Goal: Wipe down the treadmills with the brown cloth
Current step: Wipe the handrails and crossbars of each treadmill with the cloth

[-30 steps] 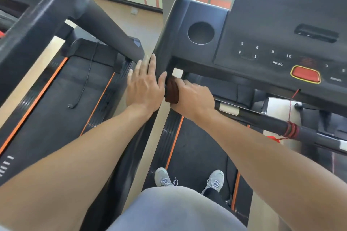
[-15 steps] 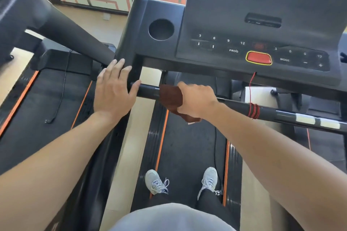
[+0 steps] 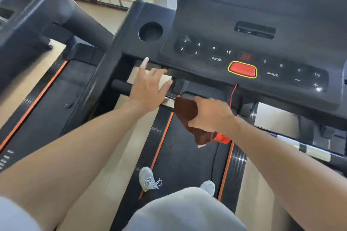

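I stand on a black treadmill whose console [image 3: 244, 58] fills the upper right. A black and silver handlebar [image 3: 120, 86] runs across below the console. My right hand [image 3: 212, 114] grips the brown cloth [image 3: 187, 116] wrapped round the bar near its middle, a corner of cloth hanging down. My left hand [image 3: 148, 84] hovers over the bar's left part with fingers spread, the index fingertip at the console's lower edge. A second treadmill [image 3: 47, 84] stands to the left.
A round cup hole [image 3: 150, 31] sits at the console's left. A red stop button [image 3: 242, 69] with a red cord hanging lies centre. The orange-edged belt [image 3: 187, 155] carries my grey shoes. Windows line the far wall.
My right hand has slid the cloth rightward along the handlebar. My left hand has let go of the bar's left end and moved right, fingers now spread near the console edge.
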### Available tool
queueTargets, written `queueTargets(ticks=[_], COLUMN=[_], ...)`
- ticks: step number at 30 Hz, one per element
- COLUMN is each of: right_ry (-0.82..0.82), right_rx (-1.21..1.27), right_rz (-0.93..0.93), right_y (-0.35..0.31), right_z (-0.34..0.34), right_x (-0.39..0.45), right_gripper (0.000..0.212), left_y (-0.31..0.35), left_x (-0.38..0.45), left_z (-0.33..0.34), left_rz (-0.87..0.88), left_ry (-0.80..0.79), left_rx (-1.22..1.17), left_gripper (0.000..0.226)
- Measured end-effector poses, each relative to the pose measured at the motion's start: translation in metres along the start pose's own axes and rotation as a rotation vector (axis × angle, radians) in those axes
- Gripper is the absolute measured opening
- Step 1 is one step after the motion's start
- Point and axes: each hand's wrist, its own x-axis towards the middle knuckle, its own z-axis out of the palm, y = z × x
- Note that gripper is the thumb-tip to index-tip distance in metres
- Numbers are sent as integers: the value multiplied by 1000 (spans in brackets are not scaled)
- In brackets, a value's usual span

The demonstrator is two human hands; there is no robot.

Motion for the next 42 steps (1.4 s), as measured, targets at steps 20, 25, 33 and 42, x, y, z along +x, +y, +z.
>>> queueTargets(ticks=[20,25,33,42], right_ry=[-833,-391,333,511], right_rx=[700,360,-81,-136], right_rz=[167,76,-79,-26], right_y=[-20,-58,-63,-13], right_z=[-24,-12,34,57], right_x=[72,70,30,-32], right_gripper=[40,46,61,88], left_y=[12,11,14,24], left_x=[21,19,18,37], left_z=[22,20,12,-2], left_rz=[-157,-142,-239,-236], left_ry=[379,411,92,-740], left_rx=[-55,-67,-166,64], left_gripper=[34,36,48,106])
